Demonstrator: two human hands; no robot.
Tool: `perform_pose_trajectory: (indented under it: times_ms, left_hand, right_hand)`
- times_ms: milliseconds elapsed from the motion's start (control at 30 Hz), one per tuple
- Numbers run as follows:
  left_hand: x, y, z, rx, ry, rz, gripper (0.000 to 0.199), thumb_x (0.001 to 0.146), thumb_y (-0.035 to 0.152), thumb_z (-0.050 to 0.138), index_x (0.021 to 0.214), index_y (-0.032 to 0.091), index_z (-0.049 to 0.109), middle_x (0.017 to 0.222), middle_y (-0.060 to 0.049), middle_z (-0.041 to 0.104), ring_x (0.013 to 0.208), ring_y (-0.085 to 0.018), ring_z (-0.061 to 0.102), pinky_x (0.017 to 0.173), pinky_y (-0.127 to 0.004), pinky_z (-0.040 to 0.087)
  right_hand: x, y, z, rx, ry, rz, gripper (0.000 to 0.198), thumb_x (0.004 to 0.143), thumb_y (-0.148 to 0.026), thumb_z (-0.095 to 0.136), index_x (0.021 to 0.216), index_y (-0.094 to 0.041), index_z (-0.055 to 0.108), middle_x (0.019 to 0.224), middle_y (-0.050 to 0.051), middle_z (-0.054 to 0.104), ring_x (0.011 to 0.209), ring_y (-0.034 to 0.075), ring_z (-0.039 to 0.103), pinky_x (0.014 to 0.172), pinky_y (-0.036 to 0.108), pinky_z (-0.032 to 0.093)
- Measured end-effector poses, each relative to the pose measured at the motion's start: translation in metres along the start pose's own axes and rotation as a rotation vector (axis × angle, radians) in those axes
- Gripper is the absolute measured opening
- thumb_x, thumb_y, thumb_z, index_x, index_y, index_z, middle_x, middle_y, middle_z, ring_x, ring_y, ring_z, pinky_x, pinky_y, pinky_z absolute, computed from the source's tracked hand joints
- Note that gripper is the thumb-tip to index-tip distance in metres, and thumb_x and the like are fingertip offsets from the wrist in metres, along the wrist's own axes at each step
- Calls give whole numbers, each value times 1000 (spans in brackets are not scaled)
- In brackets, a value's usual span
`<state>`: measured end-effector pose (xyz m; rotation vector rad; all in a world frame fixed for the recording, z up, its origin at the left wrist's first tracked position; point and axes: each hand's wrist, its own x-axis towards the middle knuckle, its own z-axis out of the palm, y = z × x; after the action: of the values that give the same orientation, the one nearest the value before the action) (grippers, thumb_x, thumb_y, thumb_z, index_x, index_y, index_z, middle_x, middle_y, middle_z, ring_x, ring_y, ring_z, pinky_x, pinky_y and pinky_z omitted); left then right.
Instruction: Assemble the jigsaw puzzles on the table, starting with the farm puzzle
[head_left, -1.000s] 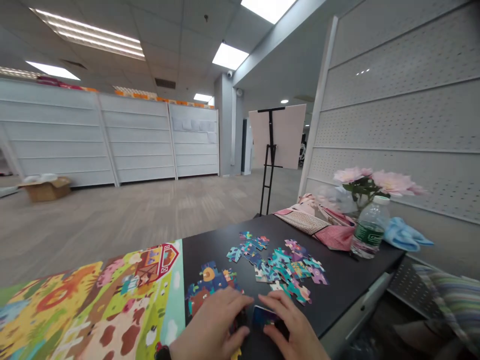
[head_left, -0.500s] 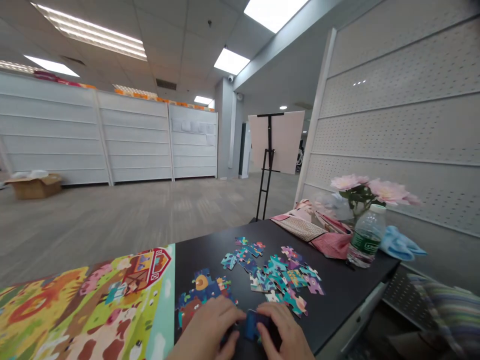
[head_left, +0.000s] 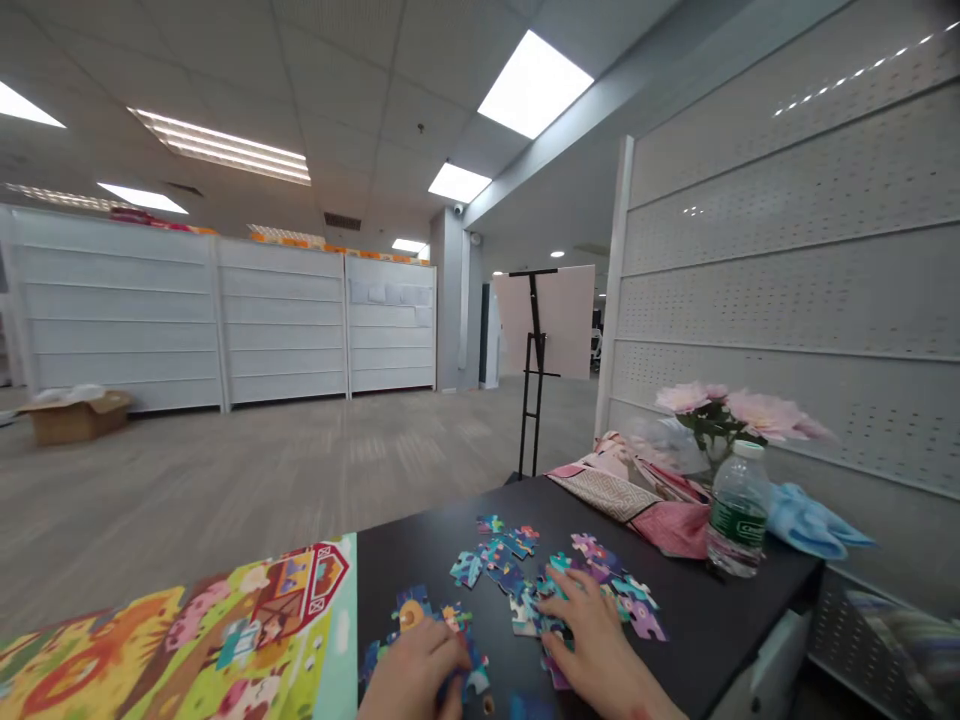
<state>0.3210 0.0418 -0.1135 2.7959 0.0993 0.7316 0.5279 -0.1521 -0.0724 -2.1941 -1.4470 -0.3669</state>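
- The left hand point(head_left: 420, 672) has its fingers bent over the near edge of the joined puzzle section point(head_left: 411, 610); the fingertips are partly hidden, so one cannot tell whether it grips a piece.
- That section shows from the left hand's 11 to its 3 o'clock, flat on the black table point(head_left: 420, 545).
- The right hand point(head_left: 589, 635) is spread, fingers loosely parted over the loose puzzle pieces point(head_left: 525, 605), with nothing visibly in its grasp; contact is hard to judge.
- These pieces fan out from its 9 to its 2 o'clock.
- A blurred blue piece point(head_left: 531, 708) sits at its 7 to 8 o'clock.
- The farm picture point(head_left: 262, 640) lies at the left hand's 9 to 10 o'clock.
- A bottle point(head_left: 739, 520) stands at the right hand's 2 o'clock.
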Motion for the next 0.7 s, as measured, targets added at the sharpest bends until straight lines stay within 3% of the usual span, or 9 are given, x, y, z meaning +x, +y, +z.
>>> perform_pose_trajectory:
  times_ms: [133, 233, 367, 500, 600, 700]
  left_hand:
    - [2, 16, -33, -18, 5, -49, 28, 71, 7, 57, 91, 27, 60, 94, -4, 70, 88, -24, 67, 77, -35, 54]
    - [-1, 24, -74, -101, 17, -155, 25, 84, 7, 49, 94, 24, 64, 99, -6, 68, 97, -24, 63, 85, -37, 51]
    - [-18, 14, -112, -176, -119, -156, 30, 78, 17, 71, 107, 27, 69, 116, -3, 67, 108, -23, 61, 97, -35, 49]
    - [-38, 8, -116, -208, -256, -151, 48, 75, 32, 83, 121, 34, 69, 136, -5, 62, 126, -30, 56, 110, -45, 42]
    - [-42, 11, -109, -223, -263, -169, 47, 81, 32, 79, 126, 35, 67, 142, -6, 59, 133, -31, 52, 113, -49, 38]
    - [-40, 14, -104, -234, -253, -172, 49, 82, 29, 76, 129, 36, 65, 145, -6, 58, 136, -32, 50, 115, -52, 37]
  right_hand:
    - [-2, 2, 7, 81, -72, -118, 17, 82, -18, 63, 92, -28, 73, 129, 6, 71, 128, 35, 58, 102, 59, 48]
    - [0, -1, 2, 149, -121, -118, 14, 86, -20, 60, 94, -27, 70, 113, 7, 74, 112, 28, 65, 97, 49, 52]
    - [16, -3, -3, 224, -183, -138, 15, 85, -23, 60, 97, -25, 70, 95, 6, 72, 95, 27, 67, 86, 41, 55]
    - [20, 1, 2, 262, -203, -131, 35, 86, -24, 56, 119, -24, 66, 114, 9, 71, 108, 28, 66, 96, 44, 53]
    - [13, 6, 1, 210, -180, -77, 44, 84, -25, 54, 128, -22, 62, 130, 12, 66, 123, 29, 61, 108, 48, 46]
    - [8, 12, -6, 173, -184, -4, 56, 79, -22, 50, 134, -17, 56, 129, 14, 66, 125, 29, 61, 111, 47, 44]
